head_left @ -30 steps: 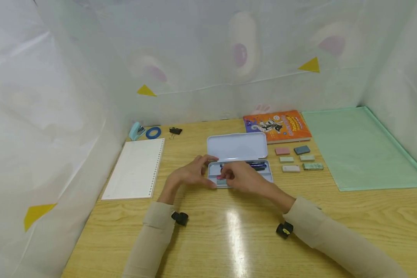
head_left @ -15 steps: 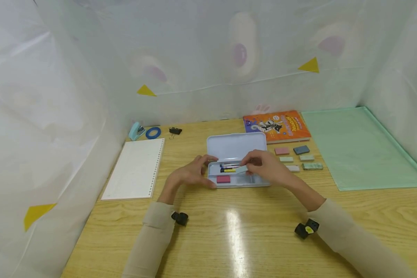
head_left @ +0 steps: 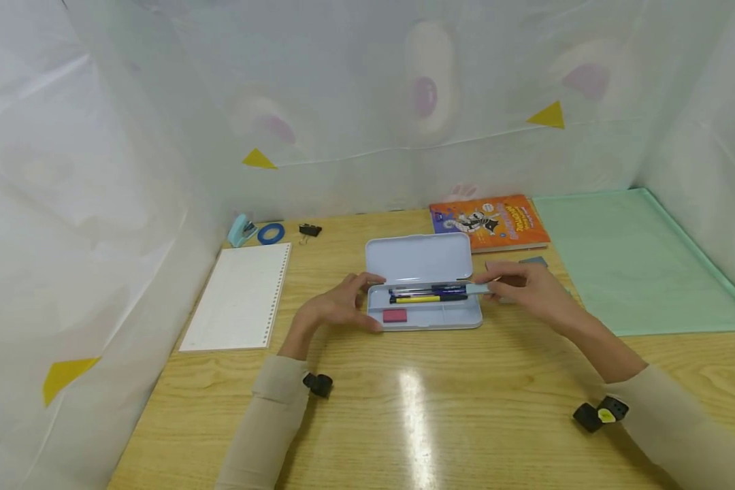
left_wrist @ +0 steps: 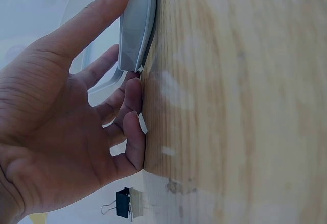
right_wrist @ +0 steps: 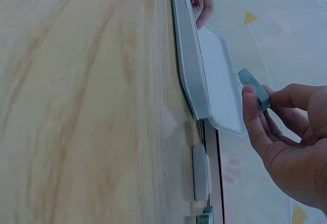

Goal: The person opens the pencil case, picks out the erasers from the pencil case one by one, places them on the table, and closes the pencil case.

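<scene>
An open pale blue pencil case (head_left: pixel 431 320) lies mid-table with its lid (head_left: pixel 418 257) tipped back. Pens (head_left: pixel 427 295) fill its rear slot and a pink eraser (head_left: pixel 395 315) lies in the front left slot. My left hand (head_left: pixel 367 303) grips the case's left end, its thumb along the case edge (left_wrist: pixel 135 25). My right hand (head_left: pixel 490 289) pinches a light teal eraser (head_left: pixel 478 289) just over the case's right end. In the right wrist view the eraser (right_wrist: pixel 255 94) sits between thumb and fingers, above the case (right_wrist: pixel 189 55).
An orange book (head_left: pixel 488 221) and a green mat (head_left: pixel 637 262) lie at the back right. Small erasers (head_left: pixel 533 260) sit partly hidden behind my right hand, one eraser (right_wrist: pixel 200 172) beside the case. A spiral notebook (head_left: pixel 239 296), stapler (head_left: pixel 240 230), tape roll (head_left: pixel 270 233) and binder clip (head_left: pixel 309 231) are left.
My right hand moved from the case's front left slot rightward to its right end, carrying the teal eraser. The pink eraser is uncovered. The left hand has not moved.
</scene>
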A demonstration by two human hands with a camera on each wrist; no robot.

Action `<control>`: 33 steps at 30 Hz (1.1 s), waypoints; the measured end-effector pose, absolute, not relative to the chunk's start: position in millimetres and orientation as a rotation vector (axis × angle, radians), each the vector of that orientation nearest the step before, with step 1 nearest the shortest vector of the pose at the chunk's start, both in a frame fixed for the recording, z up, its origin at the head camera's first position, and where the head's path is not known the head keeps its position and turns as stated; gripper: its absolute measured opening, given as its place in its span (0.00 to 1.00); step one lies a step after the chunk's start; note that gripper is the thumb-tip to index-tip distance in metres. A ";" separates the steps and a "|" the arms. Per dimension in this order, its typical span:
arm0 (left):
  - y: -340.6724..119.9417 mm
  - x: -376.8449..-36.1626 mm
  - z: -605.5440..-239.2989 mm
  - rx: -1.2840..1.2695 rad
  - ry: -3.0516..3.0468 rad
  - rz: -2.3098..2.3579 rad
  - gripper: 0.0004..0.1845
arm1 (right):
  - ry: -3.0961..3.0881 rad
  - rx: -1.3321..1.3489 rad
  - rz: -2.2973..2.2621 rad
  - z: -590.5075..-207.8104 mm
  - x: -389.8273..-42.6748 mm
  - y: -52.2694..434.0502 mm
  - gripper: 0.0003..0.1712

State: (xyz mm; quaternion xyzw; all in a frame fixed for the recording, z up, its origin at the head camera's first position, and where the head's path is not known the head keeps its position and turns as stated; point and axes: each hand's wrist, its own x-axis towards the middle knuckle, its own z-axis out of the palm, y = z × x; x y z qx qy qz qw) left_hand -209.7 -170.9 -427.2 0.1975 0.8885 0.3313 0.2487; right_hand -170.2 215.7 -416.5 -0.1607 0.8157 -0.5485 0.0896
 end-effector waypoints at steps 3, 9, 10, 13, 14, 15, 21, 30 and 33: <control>-170.8 -209.7 -427.1 0.542 2.423 0.902 0.49 | 2.456 -0.421 -1.593 -414.7 -165.9 230.0 0.18; -171.3 -209.8 -426.6 0.547 2.429 0.893 0.49 | 2.586 -0.332 -1.385 -415.7 -159.0 254.3 0.20; -171.2 -209.8 -426.5 0.548 2.430 0.892 0.49 | 2.605 -0.329 -1.351 -416.6 -158.3 257.1 0.20; -171.3 -210.3 -426.8 0.552 2.434 0.889 0.49 | 2.628 -0.327 -1.292 -419.5 -156.8 263.5 0.20; -171.3 -210.6 -427.1 0.555 2.436 0.885 0.49 | 2.629 -0.329 -1.282 -420.9 -156.8 265.3 0.19; -171.4 -210.9 -427.3 0.557 2.438 0.882 0.49 | 2.630 -0.331 -1.271 -422.2 -156.9 266.7 0.19; -171.0 -211.1 -427.9 0.568 2.441 0.875 0.49 | 2.604 -0.363 -1.279 -425.3 -156.2 270.6 0.15; -170.9 -210.4 -426.7 0.560 2.434 0.887 0.49 | 2.633 -0.458 -1.278 -431.3 -156.7 270.3 0.10; -171.0 -210.1 -427.0 0.556 2.438 0.884 0.49 | 2.681 -0.475 -1.215 -430.4 -156.2 271.4 0.09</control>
